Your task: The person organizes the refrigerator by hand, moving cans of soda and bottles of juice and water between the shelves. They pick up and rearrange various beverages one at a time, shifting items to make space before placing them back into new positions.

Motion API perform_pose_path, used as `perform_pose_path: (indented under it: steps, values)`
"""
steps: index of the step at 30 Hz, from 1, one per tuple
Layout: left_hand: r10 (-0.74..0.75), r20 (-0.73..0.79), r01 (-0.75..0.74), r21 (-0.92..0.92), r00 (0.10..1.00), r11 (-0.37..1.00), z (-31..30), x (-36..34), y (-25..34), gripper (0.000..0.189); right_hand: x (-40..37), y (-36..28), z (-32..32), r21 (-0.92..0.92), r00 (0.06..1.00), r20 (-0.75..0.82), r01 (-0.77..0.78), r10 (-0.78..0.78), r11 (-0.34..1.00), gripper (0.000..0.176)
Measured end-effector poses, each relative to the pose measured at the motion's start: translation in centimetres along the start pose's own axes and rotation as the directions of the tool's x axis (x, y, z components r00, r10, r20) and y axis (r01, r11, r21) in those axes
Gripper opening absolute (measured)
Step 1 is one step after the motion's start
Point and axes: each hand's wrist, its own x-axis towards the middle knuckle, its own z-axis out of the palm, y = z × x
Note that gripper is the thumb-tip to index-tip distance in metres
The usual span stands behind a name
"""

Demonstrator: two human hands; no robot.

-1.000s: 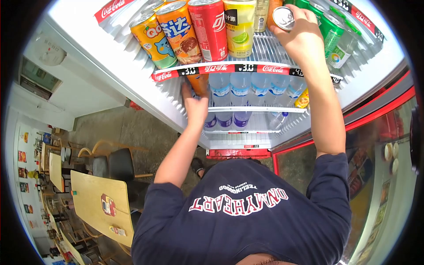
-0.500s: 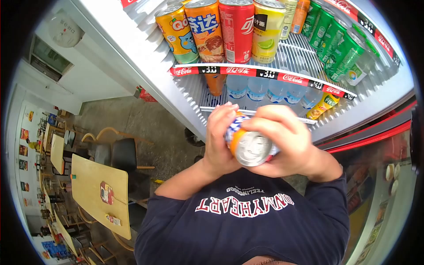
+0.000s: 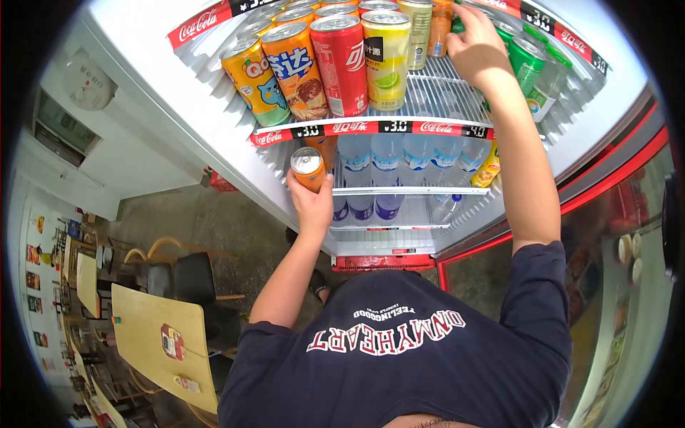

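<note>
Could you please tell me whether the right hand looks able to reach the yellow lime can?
Probably yes: the yellow lime can stands in the front row, and bare wire shelf beside it leaves the right hand room.

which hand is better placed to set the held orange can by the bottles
Likely the left hand: it holds the orange can near the bottles; the right hand is higher, by green cans.

Orange below a silver lid [image 3: 307, 161] on the can [image 3: 312, 182] in the left hand [image 3: 312, 210]. Red with white characters [image 3: 355, 57] on the cola can [image 3: 339, 75]; yellow with a green lime print [image 3: 387, 80] on the juice can [image 3: 386, 64]. Red, black and white along the price strip [image 3: 357, 128]. Navy with red-and-white lettering [image 3: 385, 342] across the shirt [image 3: 399, 378]; purple on the lower bottles [image 3: 388, 208].
</note>
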Motion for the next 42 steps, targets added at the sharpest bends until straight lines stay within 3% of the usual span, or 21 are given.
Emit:
perform_pose_path:
  steps: [1, 2, 3, 5, 8, 11, 14, 17, 18, 21, 22, 25, 29, 31, 32, 33, 35, 37, 39, 40, 42]
  values:
    - [-0.034, 0.019, 0.035, -0.042, 0.999, 0.999, 0.2, 0.3, 0.0, 0.077, 0.9, 0.0, 0.6, -0.028, 0.994, -0.050, 0.099, -0.101, 0.995, 0.047]
    - [-0.064, 0.039, 0.067, -0.085, 0.997, 0.994, 0.5, 0.7, 0.0, 0.078, 1.8, 0.9, 1.6, -0.600, 0.885, 0.416, 0.440, -0.210, 0.668, 0.035]
    - [-0.093, 0.062, 0.101, -0.126, 0.994, 0.987, 0.8, 1.1, 0.0, 0.078, 2.3, 2.3, 3.1, -0.542, 0.902, 0.358, 0.410, -0.240, 0.733, 0.035]
    - [-0.077, 0.027, 0.079, -0.083, 0.997, 0.993, 1.5, 1.7, -0.9, 0.077, 2.5, 3.0, 5.2, -0.203, 0.997, 0.013, 0.083, -0.082, 0.976, 0.031]
    - [-0.034, -0.005, 0.034, -0.053, 0.999, 0.998, 2.6, 2.8, -1.8, 0.078, 4.4, 0.1, 3.6, -0.162, 0.936, 0.271, -0.187, 0.226, 0.969, 0.030]
    - [-0.053, -0.014, 0.053, -0.023, 0.999, 0.998, 2.9, 2.7, -2.2, 0.080, 4.2, -0.6, 3.0, -0.246, 0.935, 0.277, -0.155, 0.222, 0.957, 0.031]
    - [-0.060, -0.009, 0.060, -0.007, 0.998, 0.998, 2.9, 2.9, -2.0, 0.081, 2.7, 1.5, 3.7, -0.326, 0.986, 0.144, -0.030, 0.081, 0.945, 0.035]
    - [-0.036, 0.004, 0.036, -0.005, 0.999, 0.999, 3.0, 3.2, -2.3, 0.081, 0.9, -2.1, 1.2, -0.272, 0.972, 0.119, -0.164, 0.202, 0.948, 0.040]
    - [-0.027, 0.008, 0.027, -0.006, 1.000, 1.000, 3.1, 3.2, -2.5, 0.081, 0.2, -2.0, 1.5, -0.330, 0.979, 0.069, -0.158, 0.191, 0.931, 0.046]
    - [-0.035, 0.017, 0.035, 0.021, 0.999, 0.999, 3.4, 3.6, -2.9, 0.086, -0.4, -3.6, 0.0, -0.331, 0.903, 0.219, -0.287, 0.369, 0.899, 0.043]
    - [-0.013, 0.027, 0.013, -0.003, 1.000, 1.000, 3.6, 3.8, -3.3, 0.087, -0.8, -1.5, 1.3, -0.515, 0.934, 0.233, -0.117, 0.270, 0.849, 0.060]
    - [-0.001, 0.046, 0.003, -0.043, 0.999, 0.999, 3.9, 4.4, -4.3, 0.091, -3.2, 1.3, 2.6, -0.528, 0.989, 0.121, -0.013, 0.090, 0.849, 0.067]
    - [-0.082, 0.058, 0.081, 0.027, 0.995, 0.996, 4.1, 5.2, -4.4, 0.091, -3.7, -2.8, -2.6, -0.412, 0.994, 0.093, -0.021, 0.065, 0.911, 0.065]
    - [-0.065, 0.051, 0.062, 0.056, 0.997, 0.997, 3.9, 5.3, -2.9, 0.085, -4.1, -5.5, -5.0, -0.336, 0.986, -0.008, -0.157, 0.164, 0.929, 0.060]
    - [-0.153, 0.101, 0.147, 0.065, 0.983, 0.987, 3.3, 5.0, -1.4, 0.089, -4.6, -4.6, -5.9, -0.280, 0.992, -0.028, -0.126, 0.123, 0.952, 0.061]
    - [-0.104, 0.093, 0.096, 0.084, 0.990, 0.992, 2.8, 4.0, -1.8, 0.089, -5.3, -5.1, -6.6, -0.204, 0.989, -0.117, -0.116, 0.093, 0.972, 0.055]
    - [-0.001, 0.081, -0.009, 0.125, 0.997, 0.992, 1.6, 1.4, -2.7, 0.091, -6.4, -4.6, -7.5, -0.073, 0.938, -0.329, 0.086, -0.105, 0.994, 0.051]
    - [-0.086, 0.129, 0.104, -0.141, 0.988, 0.985, 0.0, -2.0, -2.0, 0.093, -8.2, -5.5, -8.3, 0.327, 0.899, -0.432, 0.088, 0.067, 0.941, 0.055]
    - [0.006, 0.213, 0.031, -0.168, 0.977, 0.985, -2.7, -4.3, 1.9, 0.096, -9.9, -7.4, -10.3, 0.381, 0.884, -0.458, 0.096, 0.098, 0.919, 0.063]
    - [0.167, 0.178, -0.123, -0.234, 0.970, 0.964, -3.5, -4.7, 3.5, 0.096, -11.3, -8.2, -11.1, 0.469, 0.911, -0.393, 0.082, 0.125, 0.880, 0.066]
    - [0.470, 0.081, -0.418, -0.345, 0.879, 0.840, -4.6, -5.0, 6.3, 0.095, -12.6, -9.4, -12.1, 0.505, 0.978, -0.186, 0.178, -0.095, 0.844, 0.068]
